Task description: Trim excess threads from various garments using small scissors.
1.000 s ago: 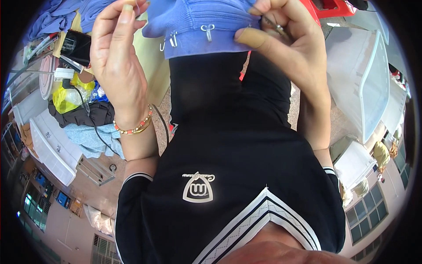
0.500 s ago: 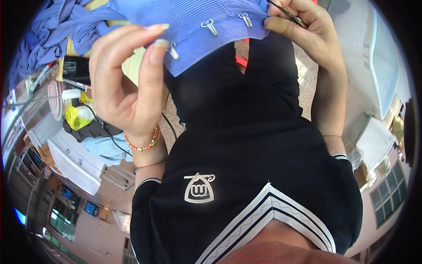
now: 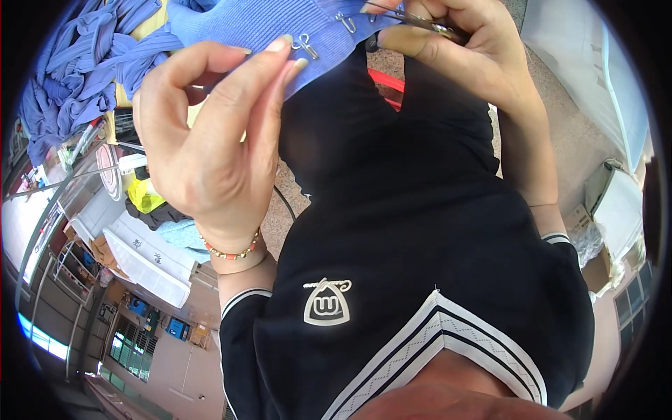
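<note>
Ribbed blue knit fabric [image 3: 231, 24] spreads across the top of the view, with silvery wire hooks along its edge. One metal hook [image 3: 306, 47] lies right at the fingertips of my left hand [image 3: 210, 133], which pinches the cloth's edge beside it. Farther right a second hook [image 3: 345, 23] shows on the same edge. My right hand [image 3: 476, 59] is closed around dark metal thread snips [image 3: 423, 22], their narrow blades pointing left over the fabric. The right thumb is near the cloth's right end; whether it grips the cloth too is hard to see.
More crumpled blue knit fabric [image 3: 77, 77] is heaped at the far left. Below it are a yellow plastic bag [image 3: 143, 196], a white box [image 3: 150, 262] and a dark cable. At the right stand a pale translucent panel [image 3: 584, 77] and white packaging [image 3: 619, 210].
My left hand has come up and right, from hovering beside the fabric to pinching its edge. The fabric has shifted upward and turned. The snips have swung left over the cloth.
</note>
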A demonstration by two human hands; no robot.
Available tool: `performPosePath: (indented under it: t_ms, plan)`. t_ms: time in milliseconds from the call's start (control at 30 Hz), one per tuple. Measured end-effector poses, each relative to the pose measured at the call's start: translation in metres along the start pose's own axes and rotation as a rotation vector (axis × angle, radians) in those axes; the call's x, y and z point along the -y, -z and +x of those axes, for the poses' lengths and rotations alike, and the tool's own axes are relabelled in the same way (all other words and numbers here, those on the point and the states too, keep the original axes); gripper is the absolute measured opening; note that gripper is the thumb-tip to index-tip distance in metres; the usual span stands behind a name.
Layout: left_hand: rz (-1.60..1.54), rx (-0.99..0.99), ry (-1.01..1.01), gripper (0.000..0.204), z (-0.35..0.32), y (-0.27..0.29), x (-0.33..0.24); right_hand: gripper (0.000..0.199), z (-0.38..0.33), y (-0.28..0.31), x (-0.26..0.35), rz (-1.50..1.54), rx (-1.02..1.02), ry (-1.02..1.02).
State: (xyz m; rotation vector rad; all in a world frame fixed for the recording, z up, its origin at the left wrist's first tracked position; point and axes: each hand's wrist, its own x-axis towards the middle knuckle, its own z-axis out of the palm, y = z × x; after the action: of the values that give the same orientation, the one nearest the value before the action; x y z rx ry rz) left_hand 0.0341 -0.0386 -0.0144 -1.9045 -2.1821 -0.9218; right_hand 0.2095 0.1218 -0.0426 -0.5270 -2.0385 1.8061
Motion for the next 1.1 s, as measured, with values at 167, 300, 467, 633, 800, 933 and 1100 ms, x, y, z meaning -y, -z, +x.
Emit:
performPosePath:
  t_ms: [167, 300, 467, 633, 800, 933, 1100]
  plan:
    - [0.004, -0.11, -0.152, 0.024, -0.006, -0.012, 0.014, 0.027, -0.001, -0.002, 0.002, 0.088, 0.022, -0.007]
    - [-0.099, -0.173, -0.053, 0.019, -0.012, -0.018, 0.011, 0.027, 0.011, -0.01, -0.03, 0.344, 0.067, 0.626]
    - [-0.405, -0.254, 0.037, 0.008, -0.017, -0.021, 0.015, 0.032, 0.022, -0.018, -0.03, 0.245, 0.096, 0.642]
    - [-0.77, -0.32, 0.221, 0.012, -0.022, -0.02, 0.015, 0.038, -0.002, -0.015, 0.005, 0.06, 0.011, 0.0]
    - [-1.106, -0.302, 0.352, 0.017, -0.023, -0.016, 0.017, 0.042, 0.007, -0.019, 0.014, -0.322, -0.018, 0.371]
    - [-1.187, -0.295, 0.385, 0.02, -0.022, -0.015, 0.017, 0.041, 0.016, -0.014, 0.052, -0.515, 0.166, 0.094]
    - [-1.234, -0.315, 0.39, 0.021, -0.024, -0.013, 0.017, 0.038, 0.022, -0.018, 0.059, -0.66, 0.222, 0.225]
